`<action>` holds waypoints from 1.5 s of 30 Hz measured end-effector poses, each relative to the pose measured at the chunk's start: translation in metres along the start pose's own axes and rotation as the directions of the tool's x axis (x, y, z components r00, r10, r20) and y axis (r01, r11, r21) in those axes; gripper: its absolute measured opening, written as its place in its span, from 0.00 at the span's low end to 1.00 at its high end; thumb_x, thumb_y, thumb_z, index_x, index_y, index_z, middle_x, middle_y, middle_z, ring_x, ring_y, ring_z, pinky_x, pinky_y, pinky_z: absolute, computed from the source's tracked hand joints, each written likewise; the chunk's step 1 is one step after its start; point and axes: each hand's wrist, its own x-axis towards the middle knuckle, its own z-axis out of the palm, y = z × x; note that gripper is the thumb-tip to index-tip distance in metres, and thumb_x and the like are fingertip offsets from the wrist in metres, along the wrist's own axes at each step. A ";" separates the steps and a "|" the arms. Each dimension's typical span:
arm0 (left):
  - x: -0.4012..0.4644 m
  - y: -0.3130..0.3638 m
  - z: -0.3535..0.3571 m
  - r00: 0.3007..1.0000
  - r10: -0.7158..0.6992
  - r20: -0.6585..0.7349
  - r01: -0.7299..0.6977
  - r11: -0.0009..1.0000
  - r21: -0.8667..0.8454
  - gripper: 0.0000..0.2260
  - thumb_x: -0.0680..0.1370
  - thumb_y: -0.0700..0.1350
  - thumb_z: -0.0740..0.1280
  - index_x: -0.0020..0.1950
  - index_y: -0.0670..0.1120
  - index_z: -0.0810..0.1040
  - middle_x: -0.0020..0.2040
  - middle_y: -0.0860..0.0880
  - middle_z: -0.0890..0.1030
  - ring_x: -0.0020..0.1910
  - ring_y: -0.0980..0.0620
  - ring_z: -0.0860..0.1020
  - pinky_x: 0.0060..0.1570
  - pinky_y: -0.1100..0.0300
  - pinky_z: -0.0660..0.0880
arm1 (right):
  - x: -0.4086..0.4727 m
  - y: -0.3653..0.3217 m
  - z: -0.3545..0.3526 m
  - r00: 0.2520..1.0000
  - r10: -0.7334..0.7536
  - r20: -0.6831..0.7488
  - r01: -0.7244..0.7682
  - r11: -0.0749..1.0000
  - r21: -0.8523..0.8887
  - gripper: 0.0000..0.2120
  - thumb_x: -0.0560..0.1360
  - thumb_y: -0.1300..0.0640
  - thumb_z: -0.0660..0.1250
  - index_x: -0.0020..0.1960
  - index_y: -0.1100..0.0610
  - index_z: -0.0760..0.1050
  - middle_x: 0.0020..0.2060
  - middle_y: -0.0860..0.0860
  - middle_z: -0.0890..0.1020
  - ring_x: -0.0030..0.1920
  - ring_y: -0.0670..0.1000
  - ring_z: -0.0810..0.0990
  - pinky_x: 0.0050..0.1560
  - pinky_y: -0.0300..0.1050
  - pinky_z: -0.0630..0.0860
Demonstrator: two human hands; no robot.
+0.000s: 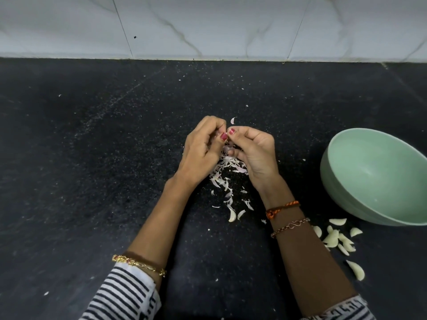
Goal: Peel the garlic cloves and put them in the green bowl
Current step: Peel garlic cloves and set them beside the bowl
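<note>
Both hands are up off the black counter and drawn tight together at the centre, the left hand and the right hand meeting thumb to thumb, fingers curled in around one garlic clove that peeks out pale between them. It looks like a two-handed pinch: one hand steadies the clove while the other's nail works at the skin, which is probably why the thumbs sit so close at the top. Directly underneath lies the heap of papery peels, trailing back toward the person, and that placement makes sense, since holding the clove over the pile lets the scraps drop in one spot. A stray flake sits just beyond the fingertips. Off to the right stands the green bowl, close to the working hand for an easy drop, yet its visible inside looks bare, so nothing seems to have gone in. Instead a cluster of peeled cloves rests on the counter just in front of the bowl, beside the right forearm, with two more cloves nearer the peels. My read: peeling is well along, the transfer to the bowl is not yet done.
</note>
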 end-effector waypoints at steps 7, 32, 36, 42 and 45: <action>0.000 -0.006 0.005 0.977 0.191 -0.094 -0.164 0.956 0.242 0.04 0.75 0.37 0.60 0.43 0.46 0.71 0.40 0.55 0.71 0.38 0.57 0.67 0.40 0.73 0.63 | -0.001 -0.002 0.001 0.999 0.053 -0.014 -0.052 0.998 0.030 0.04 0.74 0.64 0.66 0.41 0.62 0.78 0.28 0.48 0.79 0.31 0.43 0.75 0.33 0.36 0.76; -0.004 0.005 -0.002 0.984 -0.011 -0.179 0.047 0.978 0.203 0.15 0.75 0.49 0.64 0.58 0.41 0.77 0.26 0.51 0.76 0.25 0.56 0.73 0.33 0.59 0.71 | -0.024 0.013 -0.001 0.589 -0.806 -0.057 0.417 0.363 -0.833 0.08 0.72 0.63 0.64 0.44 0.61 0.81 0.37 0.52 0.84 0.37 0.50 0.80 0.40 0.39 0.74; -0.020 0.019 0.001 0.987 0.043 -0.155 -0.004 0.970 0.244 0.16 0.72 0.35 0.66 0.58 0.44 0.79 0.50 0.47 0.82 0.47 0.50 0.79 0.47 0.61 0.73 | -0.059 0.017 -0.007 0.630 -0.755 -0.180 0.324 0.467 -0.823 0.05 0.69 0.64 0.68 0.43 0.60 0.82 0.35 0.51 0.84 0.32 0.48 0.80 0.35 0.44 0.78; -0.062 0.030 0.001 0.990 0.135 -0.035 -0.119 0.952 0.282 0.11 0.73 0.45 0.63 0.47 0.43 0.83 0.39 0.48 0.82 0.44 0.54 0.70 0.43 0.68 0.65 | -0.114 0.016 -0.023 0.618 -0.721 -0.313 0.230 0.546 -0.805 0.04 0.68 0.61 0.69 0.42 0.59 0.82 0.34 0.46 0.78 0.32 0.51 0.78 0.35 0.50 0.78; -0.071 0.037 -0.003 0.999 0.050 -0.012 -0.045 0.961 0.274 0.16 0.74 0.49 0.58 0.51 0.45 0.83 0.35 0.46 0.82 0.38 0.49 0.75 0.40 0.62 0.69 | -0.142 0.016 -0.036 0.552 -0.756 -0.351 0.152 0.505 -0.850 0.05 0.70 0.63 0.67 0.44 0.61 0.81 0.36 0.53 0.82 0.34 0.54 0.80 0.37 0.43 0.76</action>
